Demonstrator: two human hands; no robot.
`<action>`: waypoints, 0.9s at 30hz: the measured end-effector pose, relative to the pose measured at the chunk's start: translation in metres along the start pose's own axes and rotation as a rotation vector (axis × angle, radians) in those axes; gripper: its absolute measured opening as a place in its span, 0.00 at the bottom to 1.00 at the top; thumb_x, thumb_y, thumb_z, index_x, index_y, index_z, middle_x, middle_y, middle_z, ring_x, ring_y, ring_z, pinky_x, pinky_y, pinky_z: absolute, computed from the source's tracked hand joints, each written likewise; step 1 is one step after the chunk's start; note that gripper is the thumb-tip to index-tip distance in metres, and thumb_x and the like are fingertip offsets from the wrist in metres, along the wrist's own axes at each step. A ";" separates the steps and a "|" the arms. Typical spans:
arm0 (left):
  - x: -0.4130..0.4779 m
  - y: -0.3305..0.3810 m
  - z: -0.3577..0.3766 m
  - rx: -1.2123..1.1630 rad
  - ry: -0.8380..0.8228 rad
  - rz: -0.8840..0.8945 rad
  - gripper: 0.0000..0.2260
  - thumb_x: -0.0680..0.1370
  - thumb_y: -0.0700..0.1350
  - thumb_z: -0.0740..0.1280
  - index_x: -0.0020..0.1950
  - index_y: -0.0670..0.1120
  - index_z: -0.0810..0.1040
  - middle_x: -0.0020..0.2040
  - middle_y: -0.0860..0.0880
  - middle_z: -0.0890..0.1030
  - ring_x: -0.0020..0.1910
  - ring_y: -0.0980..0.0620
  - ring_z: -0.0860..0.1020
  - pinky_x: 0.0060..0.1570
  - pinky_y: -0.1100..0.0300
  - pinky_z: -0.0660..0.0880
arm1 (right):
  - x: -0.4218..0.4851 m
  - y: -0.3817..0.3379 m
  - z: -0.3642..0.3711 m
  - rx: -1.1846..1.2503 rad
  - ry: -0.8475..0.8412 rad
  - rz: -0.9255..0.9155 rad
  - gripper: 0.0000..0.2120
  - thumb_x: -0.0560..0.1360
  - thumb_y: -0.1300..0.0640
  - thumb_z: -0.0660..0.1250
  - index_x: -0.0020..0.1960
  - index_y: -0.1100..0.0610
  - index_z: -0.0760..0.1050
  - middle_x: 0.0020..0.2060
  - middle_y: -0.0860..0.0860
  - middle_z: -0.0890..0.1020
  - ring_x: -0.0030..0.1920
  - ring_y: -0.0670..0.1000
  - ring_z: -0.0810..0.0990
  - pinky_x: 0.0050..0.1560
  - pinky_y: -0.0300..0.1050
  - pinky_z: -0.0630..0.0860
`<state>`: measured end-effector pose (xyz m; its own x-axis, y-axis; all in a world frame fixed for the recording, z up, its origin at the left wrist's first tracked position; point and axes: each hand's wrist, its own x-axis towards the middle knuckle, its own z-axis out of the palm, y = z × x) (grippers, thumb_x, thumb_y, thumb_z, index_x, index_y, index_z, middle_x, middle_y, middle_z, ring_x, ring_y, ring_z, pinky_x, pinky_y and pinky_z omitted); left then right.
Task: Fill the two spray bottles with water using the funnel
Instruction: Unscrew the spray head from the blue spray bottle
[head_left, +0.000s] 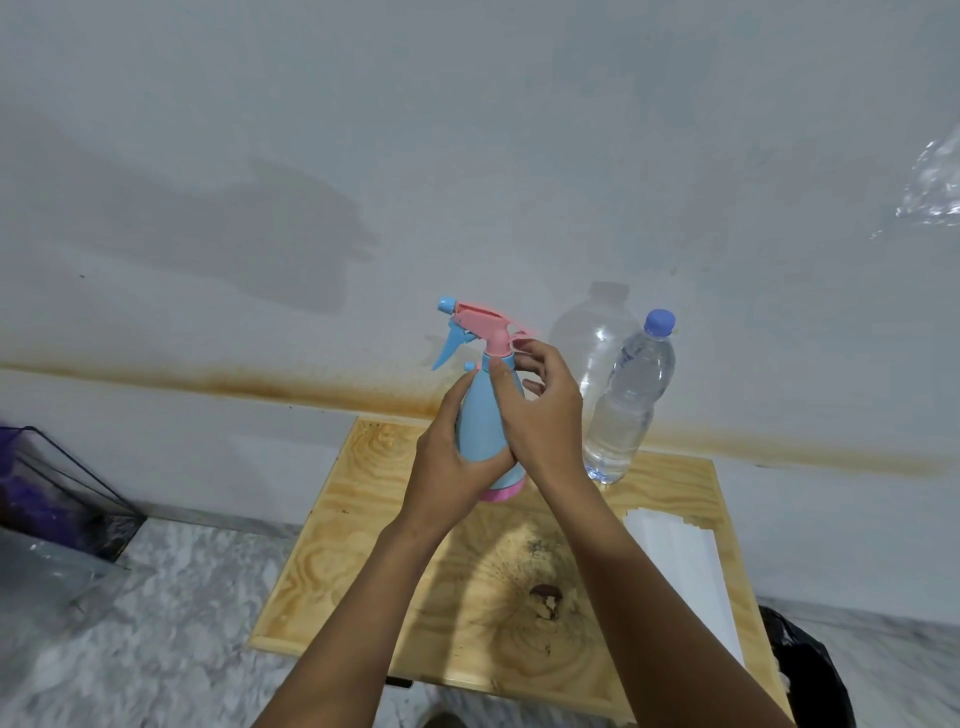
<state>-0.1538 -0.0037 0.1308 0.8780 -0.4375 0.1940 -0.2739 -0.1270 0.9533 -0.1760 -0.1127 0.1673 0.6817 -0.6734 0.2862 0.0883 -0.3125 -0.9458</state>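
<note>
A light-blue spray bottle (480, 421) with a pink spray head and pink base is held upright above the wooden table (363, 519). My left hand (449, 467) wraps its lower body from the left. My right hand (540, 410) grips the neck just under the pink head, thumb on the front. A clear water bottle (631, 400) with a blue cap stands on the table to the right, mostly full. No funnel or second spray bottle is in view.
White paper sheets (685, 566) lie on the table's right side. A dark stain (545, 597) marks the tabletop near the middle. A clear box with purple contents (47, 493) sits on the floor at left, a black bag (810, 670) at lower right.
</note>
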 end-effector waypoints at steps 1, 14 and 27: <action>-0.001 0.000 0.000 0.000 0.003 -0.002 0.37 0.70 0.46 0.80 0.74 0.59 0.65 0.58 0.59 0.79 0.53 0.66 0.78 0.44 0.68 0.78 | 0.000 0.000 0.001 -0.021 -0.001 -0.007 0.15 0.74 0.47 0.73 0.58 0.51 0.77 0.50 0.42 0.82 0.52 0.42 0.80 0.51 0.37 0.76; -0.004 -0.004 0.006 0.009 -0.003 0.003 0.39 0.69 0.44 0.80 0.75 0.59 0.65 0.56 0.62 0.78 0.53 0.66 0.78 0.44 0.68 0.78 | -0.004 0.004 0.000 0.006 -0.009 -0.017 0.21 0.71 0.45 0.77 0.58 0.52 0.77 0.51 0.43 0.80 0.52 0.43 0.80 0.51 0.36 0.77; -0.008 -0.019 0.005 0.015 -0.004 -0.005 0.37 0.70 0.46 0.80 0.73 0.60 0.66 0.61 0.61 0.76 0.56 0.65 0.77 0.50 0.60 0.81 | 0.003 -0.009 -0.010 0.401 0.010 0.178 0.04 0.74 0.55 0.76 0.44 0.53 0.82 0.35 0.44 0.85 0.39 0.41 0.84 0.45 0.37 0.79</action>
<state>-0.1573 -0.0026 0.1103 0.8779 -0.4402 0.1885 -0.2757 -0.1427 0.9506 -0.1816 -0.1183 0.1784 0.7045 -0.7006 0.1131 0.2468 0.0925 -0.9646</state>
